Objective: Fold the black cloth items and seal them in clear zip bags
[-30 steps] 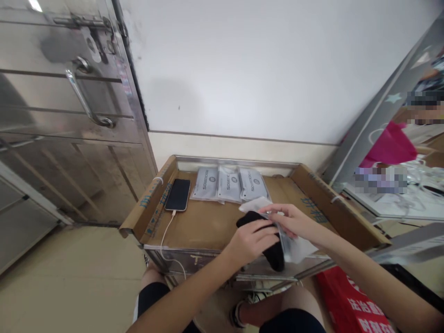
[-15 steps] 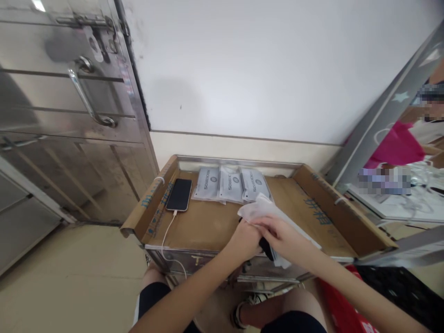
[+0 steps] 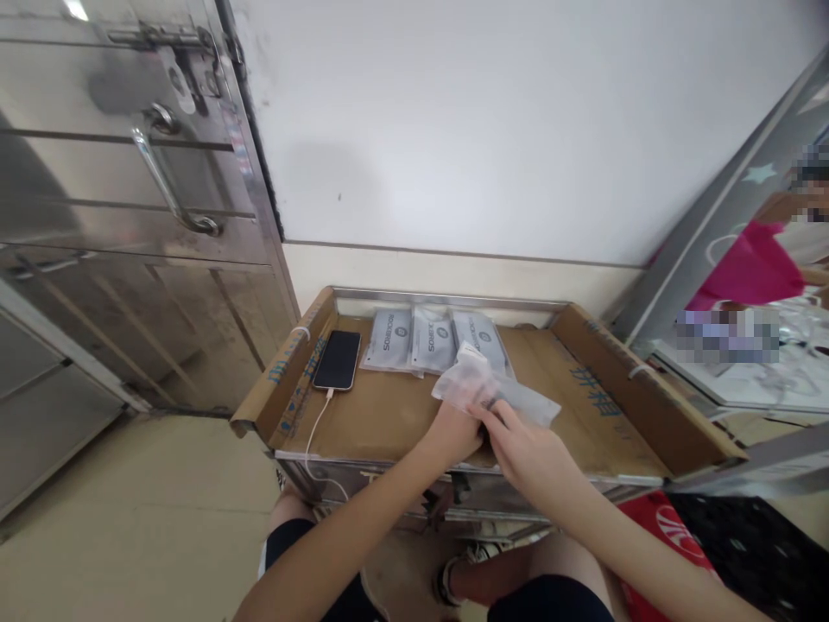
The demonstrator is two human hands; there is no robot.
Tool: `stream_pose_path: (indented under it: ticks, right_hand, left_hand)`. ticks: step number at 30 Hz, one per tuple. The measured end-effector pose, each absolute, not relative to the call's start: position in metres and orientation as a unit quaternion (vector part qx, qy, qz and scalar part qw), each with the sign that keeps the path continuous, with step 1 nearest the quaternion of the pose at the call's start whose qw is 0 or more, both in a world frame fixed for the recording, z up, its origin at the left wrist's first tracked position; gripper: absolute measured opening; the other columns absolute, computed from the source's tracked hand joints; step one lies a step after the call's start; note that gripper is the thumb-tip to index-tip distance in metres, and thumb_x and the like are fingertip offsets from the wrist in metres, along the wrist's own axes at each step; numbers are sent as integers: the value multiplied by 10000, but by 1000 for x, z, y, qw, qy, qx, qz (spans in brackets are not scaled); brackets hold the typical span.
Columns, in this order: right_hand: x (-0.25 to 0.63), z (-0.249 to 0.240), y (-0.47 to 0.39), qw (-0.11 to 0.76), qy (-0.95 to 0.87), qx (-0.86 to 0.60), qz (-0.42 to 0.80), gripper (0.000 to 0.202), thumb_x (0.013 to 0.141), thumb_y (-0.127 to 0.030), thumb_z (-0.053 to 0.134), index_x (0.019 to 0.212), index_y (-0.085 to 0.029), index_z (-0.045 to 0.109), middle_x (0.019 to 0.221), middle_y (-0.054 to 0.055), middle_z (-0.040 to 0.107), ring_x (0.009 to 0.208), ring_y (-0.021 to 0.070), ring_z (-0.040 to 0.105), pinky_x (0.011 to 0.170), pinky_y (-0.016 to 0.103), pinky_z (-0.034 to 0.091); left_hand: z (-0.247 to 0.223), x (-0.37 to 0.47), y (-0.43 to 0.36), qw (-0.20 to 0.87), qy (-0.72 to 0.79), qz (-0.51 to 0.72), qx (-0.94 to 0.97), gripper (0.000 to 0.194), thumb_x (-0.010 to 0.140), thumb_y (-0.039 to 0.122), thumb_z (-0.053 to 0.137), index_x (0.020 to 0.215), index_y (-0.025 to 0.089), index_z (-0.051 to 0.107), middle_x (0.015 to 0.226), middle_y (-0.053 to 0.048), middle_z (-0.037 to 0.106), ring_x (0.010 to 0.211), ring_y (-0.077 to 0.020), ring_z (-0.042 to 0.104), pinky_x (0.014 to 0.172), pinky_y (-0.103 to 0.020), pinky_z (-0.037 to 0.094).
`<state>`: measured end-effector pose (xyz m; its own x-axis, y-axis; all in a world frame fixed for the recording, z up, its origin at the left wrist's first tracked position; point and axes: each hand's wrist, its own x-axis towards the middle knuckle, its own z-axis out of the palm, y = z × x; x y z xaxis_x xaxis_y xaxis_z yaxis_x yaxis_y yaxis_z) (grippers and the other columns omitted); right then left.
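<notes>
Left hand (image 3: 453,429): fingers closed on the bag (image 3: 496,390), near the tray's (image 3: 602,345) front edge.
Right hand (image 3: 528,445): fingers pinching the bag's near end.
Phone (image 3: 338,359): back left corner.

Translucent plastic pouch (image 3: 496,391), crumpled, lying flat on the cardboard-lined desk (image 3: 389,415), mouth toward the near edge; a dark item barely shows inside.

One second ago a black folded cloth lay exposed under the left hand (image 3: 453,429), beside the frosted white plastic pouch (image 3: 496,390). Now the cloth is almost fully hidden. Both hands, the right hand (image 3: 528,449) too, have moved with the pouch nearer to the three grey printed packets (image 3: 433,340).
</notes>
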<state>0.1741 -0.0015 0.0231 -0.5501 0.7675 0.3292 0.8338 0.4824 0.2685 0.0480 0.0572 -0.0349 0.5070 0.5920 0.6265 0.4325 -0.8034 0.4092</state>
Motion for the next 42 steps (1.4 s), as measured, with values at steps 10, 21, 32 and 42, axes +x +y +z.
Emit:
stream_pose_path:
  ticks: [10, 21, 32, 42]
  right_hand:
    - [208, -7, -1, 151, -828, -511, -176, 403, 885, -218, 380, 1278, -259, 461, 942, 81, 581, 818, 186, 574, 694, 297, 450]
    - [190, -14, 12, 187, -802, -549, -144, 313, 842, -292, 462, 1136, -192, 500, 925, 83, 566, 844, 219, 569, 716, 320, 465]
    - [210, -40, 33, 285, -760, -580, -73, 258, 763, -141, 423, 1007, -193, 489, 887, 64, 567, 837, 206, 562, 721, 309, 453]
    - [206, -43, 32, 330, -752, -570, 39, 259, 700, -169, 482, 953, -219, 496, 774, 19, 505, 724, 186, 525, 655, 295, 444]
  left_hand:
    - [-37, -9, 38, -144, 215, 398, 880, 384, 873, 164, 465, 1248, 247, 452, 1124, -35, 608, 1047, -147, 556, 962, -288, 408]
    - [-34, -11, 60, -6, 444, 443, 779, 136, 748, 89, 519, 832, 192, 550, 759, -6, 563, 740, -149, 561, 657, -244, 479]
    - [-36, -12, 57, -10, 414, 438, 798, 196, 766, 65, 498, 889, 206, 554, 828, -19, 558, 825, -153, 567, 731, -252, 485]
    - [-32, -22, 55, 137, 508, 481, 701, 393, 693, 138, 627, 1063, 221, 521, 1117, -58, 535, 1026, -217, 531, 841, -340, 464]
